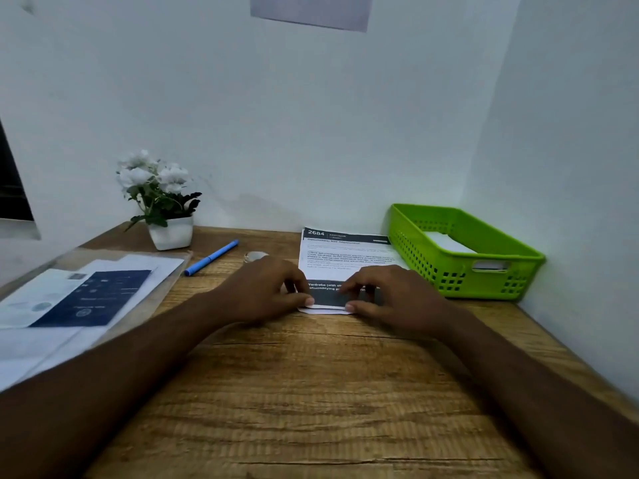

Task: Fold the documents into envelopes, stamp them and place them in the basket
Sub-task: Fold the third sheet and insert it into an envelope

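The document [345, 254] lies flat on the desk [311, 392] under my fingers, its near end turned up and over. My left hand [266, 288] pinches the left corner of that flap, thumb at the crease and fingers curled on top, and my right hand [390, 295] does the same at the right corner. I judge it a single sheet: light, limp, apt to skate on the wood and to crease crooked if one corner runs ahead. So the corners are the places to hold, with a thumb free to run along the fold. The far end of the sheet stops close to the wall [311, 133] beyond my fingertips, so there is little room to push forward. The green basket [449, 271] sits just beyond and to the right of my right hand, something white already inside. Past my left knuckles lie a small round object [256, 256], which I cannot identify, and a blue pen [211, 257]. A plastic folder [86, 295] of papers sits well off to the left. The bare wood between my hands and my body is the room I would work in.
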`<state>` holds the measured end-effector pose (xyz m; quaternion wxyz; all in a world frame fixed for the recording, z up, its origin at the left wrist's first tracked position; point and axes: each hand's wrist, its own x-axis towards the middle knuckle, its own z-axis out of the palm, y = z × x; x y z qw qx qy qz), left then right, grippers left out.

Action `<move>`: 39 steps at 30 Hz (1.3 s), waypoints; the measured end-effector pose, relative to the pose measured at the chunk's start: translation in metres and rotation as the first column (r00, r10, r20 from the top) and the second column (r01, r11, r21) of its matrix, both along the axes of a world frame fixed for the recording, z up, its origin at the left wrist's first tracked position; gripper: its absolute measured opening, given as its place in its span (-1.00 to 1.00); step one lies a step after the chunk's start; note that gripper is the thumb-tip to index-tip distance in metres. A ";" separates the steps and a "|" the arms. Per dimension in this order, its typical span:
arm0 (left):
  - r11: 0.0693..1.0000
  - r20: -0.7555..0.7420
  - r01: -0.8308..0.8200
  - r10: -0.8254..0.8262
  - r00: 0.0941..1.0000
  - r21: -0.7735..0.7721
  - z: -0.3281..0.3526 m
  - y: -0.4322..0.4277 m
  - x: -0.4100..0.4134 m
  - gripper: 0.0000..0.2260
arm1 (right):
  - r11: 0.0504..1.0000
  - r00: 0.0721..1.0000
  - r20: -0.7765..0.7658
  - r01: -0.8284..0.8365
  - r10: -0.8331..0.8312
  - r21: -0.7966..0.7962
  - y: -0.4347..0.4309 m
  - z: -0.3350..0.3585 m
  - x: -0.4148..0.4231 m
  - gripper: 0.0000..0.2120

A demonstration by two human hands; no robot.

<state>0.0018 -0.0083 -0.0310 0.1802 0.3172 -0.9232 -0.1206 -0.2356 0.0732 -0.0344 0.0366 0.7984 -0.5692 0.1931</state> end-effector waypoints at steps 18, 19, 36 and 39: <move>0.997 -0.141 -0.060 0.054 0.989 -0.040 -0.007 0.001 -0.001 -0.80 | 0.978 0.998 0.023 0.066 -0.062 -0.199 0.004 0.003 0.005 -0.86; 0.996 -0.146 -0.068 0.058 0.988 -0.061 -0.007 0.000 -0.002 -0.83 | 0.973 0.997 0.037 0.080 -0.074 -0.216 0.005 0.004 0.005 -0.84; 0.902 -0.388 -0.232 0.079 0.918 -0.365 0.002 -0.004 0.016 -0.92 | 0.869 0.936 0.107 0.351 -0.335 -0.348 0.030 0.033 -0.025 -0.92; 0.886 -0.387 -0.224 0.055 0.920 -0.405 0.010 0.005 0.020 -0.95 | 0.851 0.954 0.143 0.300 -0.264 -0.432 0.037 0.036 -0.025 -0.84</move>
